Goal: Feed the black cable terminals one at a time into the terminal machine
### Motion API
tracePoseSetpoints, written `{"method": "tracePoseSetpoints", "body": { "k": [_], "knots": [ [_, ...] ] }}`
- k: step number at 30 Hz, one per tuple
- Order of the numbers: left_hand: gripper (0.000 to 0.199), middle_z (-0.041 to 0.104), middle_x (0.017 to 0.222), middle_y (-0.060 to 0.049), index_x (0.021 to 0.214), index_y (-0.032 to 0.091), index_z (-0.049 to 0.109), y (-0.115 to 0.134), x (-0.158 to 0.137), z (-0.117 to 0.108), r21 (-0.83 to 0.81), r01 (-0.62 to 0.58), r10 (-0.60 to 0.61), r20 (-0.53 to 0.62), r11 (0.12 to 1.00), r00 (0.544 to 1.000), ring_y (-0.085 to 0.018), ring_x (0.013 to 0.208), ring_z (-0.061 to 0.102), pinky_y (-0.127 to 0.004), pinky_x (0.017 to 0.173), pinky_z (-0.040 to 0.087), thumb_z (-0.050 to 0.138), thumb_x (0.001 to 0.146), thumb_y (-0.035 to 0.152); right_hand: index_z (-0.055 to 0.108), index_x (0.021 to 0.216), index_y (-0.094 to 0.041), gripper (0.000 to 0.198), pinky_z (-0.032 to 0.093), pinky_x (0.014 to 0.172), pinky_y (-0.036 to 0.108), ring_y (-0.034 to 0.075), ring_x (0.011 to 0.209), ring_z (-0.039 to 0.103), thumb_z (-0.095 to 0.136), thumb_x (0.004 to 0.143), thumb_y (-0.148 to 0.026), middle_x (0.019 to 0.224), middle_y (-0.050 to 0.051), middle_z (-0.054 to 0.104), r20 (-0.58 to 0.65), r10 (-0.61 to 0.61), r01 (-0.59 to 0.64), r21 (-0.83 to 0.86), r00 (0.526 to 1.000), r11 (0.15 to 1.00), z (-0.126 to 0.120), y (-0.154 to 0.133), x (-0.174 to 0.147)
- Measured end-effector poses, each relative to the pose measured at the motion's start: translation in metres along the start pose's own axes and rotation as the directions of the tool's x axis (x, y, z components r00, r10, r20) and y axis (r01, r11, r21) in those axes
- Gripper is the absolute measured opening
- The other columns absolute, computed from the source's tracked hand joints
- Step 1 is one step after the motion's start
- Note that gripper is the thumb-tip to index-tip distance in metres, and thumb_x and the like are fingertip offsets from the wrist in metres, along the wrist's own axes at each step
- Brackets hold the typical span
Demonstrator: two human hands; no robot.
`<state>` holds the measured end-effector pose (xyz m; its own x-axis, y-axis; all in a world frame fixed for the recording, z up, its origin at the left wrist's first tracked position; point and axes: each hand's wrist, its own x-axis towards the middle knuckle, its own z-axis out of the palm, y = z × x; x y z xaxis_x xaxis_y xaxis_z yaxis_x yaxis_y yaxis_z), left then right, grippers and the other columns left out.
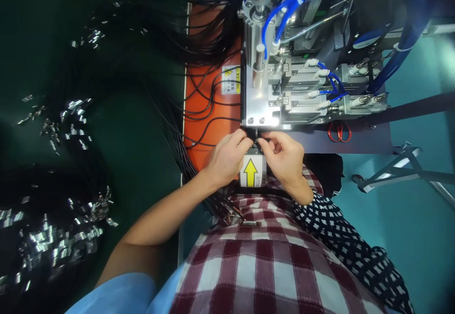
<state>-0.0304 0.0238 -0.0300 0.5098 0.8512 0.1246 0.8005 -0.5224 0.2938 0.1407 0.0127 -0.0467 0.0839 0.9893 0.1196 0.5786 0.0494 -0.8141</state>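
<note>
Right at the centre of the clock, with left hand (pixel 229 157) at 8 and right hand (pixel 286 155) at 4, head to head over a small dark workpiece (pixel 255 141)! Curled tight on both sides, but can't tell whether truly pinching it or only touching. Tucked just below the pneumatic press (pixel 261 103) at 12 o'clock, above the yellow arrow label (pixel 250 173) at 6. Black cables (pixel 220 37) at 11, red-handled scissors (pixel 334 139) at 3. Looks like careful positioning; calls for a steady touch, well clear of the press.
</note>
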Motion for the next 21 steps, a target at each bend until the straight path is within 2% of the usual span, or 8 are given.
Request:
{"method": "tracePoseSetpoints", "body": {
  "k": [4,8,12,16,18,21],
  "knots": [
    [0.027,0.061,0.091,-0.009,0.093,0.016,0.065,-0.001,-0.001,0.0,0.011,-0.014,0.014,-0.001,1.0,1.0,-0.019,0.08,0.056,-0.029,0.072,0.047,0.039,0.096,0.014,0.069,0.08,-0.021,0.015,0.042,0.061,0.029,0.015,0.06,0.053,0.061,0.089,-0.031,0.066,0.0,0.06,-0.028,-0.005,0.006,0.014,1.0,1.0,0.0,0.004,-0.001],
    [0.026,0.06,0.094,-0.009,0.096,0.016,0.066,-0.002,-0.002,-0.001,0.0,-0.008,0.008,0.033,1.0,0.999,-0.019,0.082,0.056,-0.029,0.072,0.046,0.041,0.093,0.011,0.066,0.08,-0.02,0.019,0.041,0.06,0.029,0.014,0.059,0.052,0.06,0.09,-0.035,0.068,0.0,0.062,0.064,0.124,-0.13,0.108,0.99,0.986,-0.003,0.012,-0.001],
    [0.027,0.058,0.095,-0.009,0.1,0.016,0.067,-0.002,-0.003,-0.002,0.001,0.001,-0.001,0.055,1.0,0.998,-0.02,0.085,0.055,-0.029,0.072,0.046,0.042,0.093,0.011,0.065,0.078,-0.018,0.022,0.04,0.057,0.028,0.013,0.058,0.051,0.061,0.087,-0.037,0.067,0.0,0.062,0.176,0.264,-0.301,0.242,0.948,0.922,-0.002,0.02,0.004],
    [0.025,0.06,0.093,-0.01,0.1,0.016,0.069,0.0,-0.003,-0.005,0.055,-0.031,0.032,-0.017,0.998,0.999,-0.022,0.087,0.054,-0.033,0.072,0.044,0.045,0.095,0.014,0.064,0.077,-0.016,0.024,0.037,0.05,0.026,0.011,0.053,0.047,0.065,0.083,-0.04,0.06,-0.002,0.057,0.31,0.354,-0.453,0.354,0.882,0.818,-0.002,0.027,0.007],
    [0.025,0.061,0.091,-0.011,0.099,0.017,0.07,0.002,-0.004,-0.008,0.11,-0.029,0.034,-0.043,0.994,0.999,-0.024,0.086,0.053,-0.035,0.07,0.042,0.045,0.096,0.018,0.063,0.078,-0.017,0.026,0.035,0.047,0.025,0.01,0.049,0.043,0.065,0.083,-0.042,0.058,-0.004,0.053,0.297,0.365,-0.462,0.399,0.882,0.792,-0.002,0.029,0.004],
    [0.028,0.062,0.092,-0.012,0.108,0.016,0.068,0.006,-0.007,-0.01,0.169,-0.044,0.044,0.004,0.985,0.999,-0.024,0.083,0.053,-0.035,0.068,0.042,0.042,0.098,0.018,0.063,0.08,-0.018,0.028,0.038,0.048,0.024,0.01,0.05,0.047,0.063,0.085,-0.045,0.065,-0.002,0.057,0.256,0.317,-0.403,0.445,0.913,0.8,-0.001,0.026,0.0]
  ]
}}
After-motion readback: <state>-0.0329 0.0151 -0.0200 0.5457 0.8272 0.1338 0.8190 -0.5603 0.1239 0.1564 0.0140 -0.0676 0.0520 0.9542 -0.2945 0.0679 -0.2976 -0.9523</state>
